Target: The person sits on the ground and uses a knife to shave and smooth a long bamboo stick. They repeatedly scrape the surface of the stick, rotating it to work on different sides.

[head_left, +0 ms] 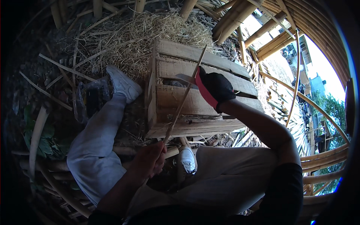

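A long thin bamboo strip [181,106] slants up and away across the wooden slatted crate [215,99]. My left hand [149,159], bare, is closed around its near end, just in front of the crate. In a black and red glove, my right hand [215,89] is closed over the crate on a knife [184,78]. Most of the knife's handle is hidden in the glove. The flat blade points left and crosses the strip at its upper part; whether it cuts into the strip I cannot tell.
Dry straw shavings [131,41] are heaped beyond the crate. My white shoes [125,85] rest left of the crate and at its near side. Loose bamboo strips [65,65] and a clear plastic bag [88,99] lie at the left. Bamboo poles [234,20] stand behind.
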The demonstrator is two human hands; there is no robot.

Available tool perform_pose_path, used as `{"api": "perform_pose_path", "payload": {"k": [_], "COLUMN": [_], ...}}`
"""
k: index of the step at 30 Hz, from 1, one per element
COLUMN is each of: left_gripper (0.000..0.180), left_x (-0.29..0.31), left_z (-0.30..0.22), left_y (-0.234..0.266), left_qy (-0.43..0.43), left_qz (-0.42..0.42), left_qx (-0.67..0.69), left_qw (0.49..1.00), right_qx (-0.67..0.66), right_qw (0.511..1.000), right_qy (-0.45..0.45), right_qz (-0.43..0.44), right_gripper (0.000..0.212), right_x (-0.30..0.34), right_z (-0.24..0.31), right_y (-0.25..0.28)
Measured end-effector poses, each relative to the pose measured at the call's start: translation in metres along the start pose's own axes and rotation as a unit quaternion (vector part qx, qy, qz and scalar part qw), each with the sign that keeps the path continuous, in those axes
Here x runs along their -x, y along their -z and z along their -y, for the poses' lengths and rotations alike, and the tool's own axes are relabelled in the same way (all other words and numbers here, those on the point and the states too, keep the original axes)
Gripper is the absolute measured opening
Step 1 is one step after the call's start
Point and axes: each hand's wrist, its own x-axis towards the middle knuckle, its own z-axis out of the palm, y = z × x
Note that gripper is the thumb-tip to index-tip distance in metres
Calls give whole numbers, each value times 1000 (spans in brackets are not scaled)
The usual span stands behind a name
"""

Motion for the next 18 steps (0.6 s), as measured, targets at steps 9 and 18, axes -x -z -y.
{"api": "perform_pose_path", "payload": {"k": [9, 18], "left_gripper": [34, 39], "left_x": [1, -3], "left_z": [0, 1], "left_y": [-3, -2], "left_qy": [-11, -26], "left_qz": [-12, -17], "left_qx": [2, -35], "left_qw": [1000, 999], "right_qx": [39, 101], "right_qw": [999, 993], "right_qy": [32, 58], "right_qz": [-13, 2], "right_gripper": [79, 65], "right_x": [3, 5], "right_z": [8, 8], "right_y": [8, 18]}}
